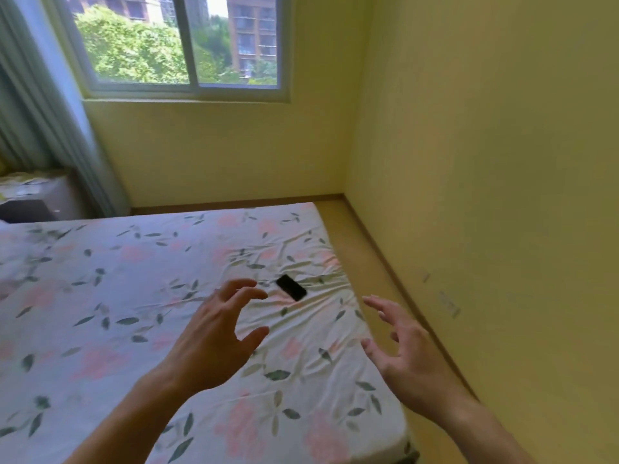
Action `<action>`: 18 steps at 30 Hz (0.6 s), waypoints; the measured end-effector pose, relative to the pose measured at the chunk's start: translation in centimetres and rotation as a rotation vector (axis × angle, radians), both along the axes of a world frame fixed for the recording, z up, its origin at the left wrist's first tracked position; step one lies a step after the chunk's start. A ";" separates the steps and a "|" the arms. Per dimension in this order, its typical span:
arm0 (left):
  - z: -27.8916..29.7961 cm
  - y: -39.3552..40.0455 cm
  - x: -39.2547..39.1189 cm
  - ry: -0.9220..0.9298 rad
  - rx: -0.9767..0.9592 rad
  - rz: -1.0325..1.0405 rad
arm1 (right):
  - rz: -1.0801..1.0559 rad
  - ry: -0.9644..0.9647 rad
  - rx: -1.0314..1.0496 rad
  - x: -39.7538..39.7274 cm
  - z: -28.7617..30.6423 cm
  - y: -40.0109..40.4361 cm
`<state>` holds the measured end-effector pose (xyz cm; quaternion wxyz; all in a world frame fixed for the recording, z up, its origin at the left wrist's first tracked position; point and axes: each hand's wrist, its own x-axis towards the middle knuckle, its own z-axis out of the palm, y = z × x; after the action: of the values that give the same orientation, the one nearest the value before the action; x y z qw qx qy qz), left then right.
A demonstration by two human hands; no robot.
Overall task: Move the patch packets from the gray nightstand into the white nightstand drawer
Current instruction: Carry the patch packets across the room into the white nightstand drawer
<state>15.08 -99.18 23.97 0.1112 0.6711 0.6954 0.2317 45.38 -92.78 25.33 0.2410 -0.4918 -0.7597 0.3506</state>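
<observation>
Leftmost, a curtain [40, 105] hangs by the window [181, 41], and a blurred grey piece [37, 199] sits beyond the bed's [100, 296] far edge; whether it is a nightstand, and where the packets lie, I cannot tell. Over the sheet the left hand [214, 336] hovers with fingers loosely curled, holding nothing, near a phone [291, 287]. Past the bed's right edge the right hand [407, 356] is spread and empty above the floor strip [365, 249] along the wall [485, 195].

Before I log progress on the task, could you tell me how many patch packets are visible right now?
0. None show: both the left hand and the right hand are empty above the bed. Only a dark phone lies there; packets may be out of view.
</observation>
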 end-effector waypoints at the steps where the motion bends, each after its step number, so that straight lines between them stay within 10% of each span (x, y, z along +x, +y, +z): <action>1: -0.1 2.4 1.7 -0.015 0.009 -0.018 | -0.027 -0.004 0.005 1.7 0.1 1.7; 18: 3.4 33.5 31.2 -0.056 0.174 -0.173 | -0.123 0.085 0.057 26.8 4.0 27.7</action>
<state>46.28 -65.68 27.37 0.0918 0.7289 0.6088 0.2994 72.22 -65.04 29.37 0.3082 -0.5152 -0.7267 0.3337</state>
